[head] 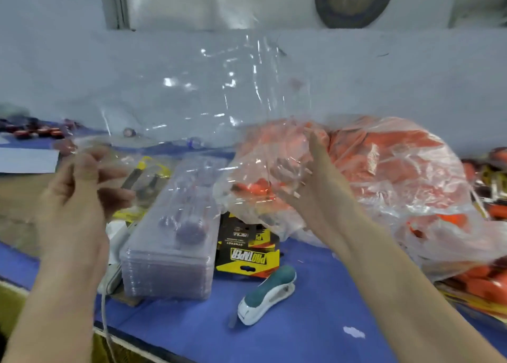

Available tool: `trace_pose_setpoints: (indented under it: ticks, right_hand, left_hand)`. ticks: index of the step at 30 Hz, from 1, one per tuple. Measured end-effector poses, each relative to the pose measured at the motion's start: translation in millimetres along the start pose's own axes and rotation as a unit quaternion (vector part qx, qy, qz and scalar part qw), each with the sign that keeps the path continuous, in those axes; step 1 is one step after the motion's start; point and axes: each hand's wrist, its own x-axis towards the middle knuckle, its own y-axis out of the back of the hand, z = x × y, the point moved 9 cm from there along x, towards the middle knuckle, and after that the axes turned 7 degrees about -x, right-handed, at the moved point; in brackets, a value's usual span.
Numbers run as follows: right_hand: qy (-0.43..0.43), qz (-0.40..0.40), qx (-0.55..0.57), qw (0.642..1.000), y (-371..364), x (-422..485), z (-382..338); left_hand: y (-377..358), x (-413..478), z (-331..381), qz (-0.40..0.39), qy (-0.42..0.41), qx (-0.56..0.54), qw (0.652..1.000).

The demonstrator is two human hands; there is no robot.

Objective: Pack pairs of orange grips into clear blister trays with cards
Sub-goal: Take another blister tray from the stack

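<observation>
Clear plastic fills the middle of the view: a clear bag (219,93) is stretched in the air between both hands, above the blue table (315,307). The left hand (79,187) pinches one edge of its film with curled fingers and thumb. The right hand (310,176) has its fingers curled into the film on the other side, though blur hides the exact grip. A few orange grips (255,185) lie in the bottom of this bag, just left of the right hand.

Behind the right forearm, a big bag (411,157) bulging with more orange pieces takes up the table's right side. A stack of blister trays (170,242) stands below the held bag, its near end close to the table's front edge, which runs on a slant from lower left to the bottom of the view. Just right of the stack lie the cards (247,255), their far end under the held bag. A teal and white stapler (269,291) sits in front of them. Bare blue surface lies open between the two forearms, around and in front of the stapler. A white cable (105,316) hangs over the front edge beside the left wrist.

On the top card, upside down, black letters on yellow read "PROTAPER", with "SYNERGY" smaller above; the other print is too small to read.
</observation>
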Motion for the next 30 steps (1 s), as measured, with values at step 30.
trace_pose_setpoints:
  ticks: [30]
  right_hand:
    - [0.184, 0.351, -0.16, 0.904, 347.1, -226.7, -2.8]
  left_hand:
    - [-153.6, -262.9, -178.7, -0.464, 0.395, 0.266, 0.747]
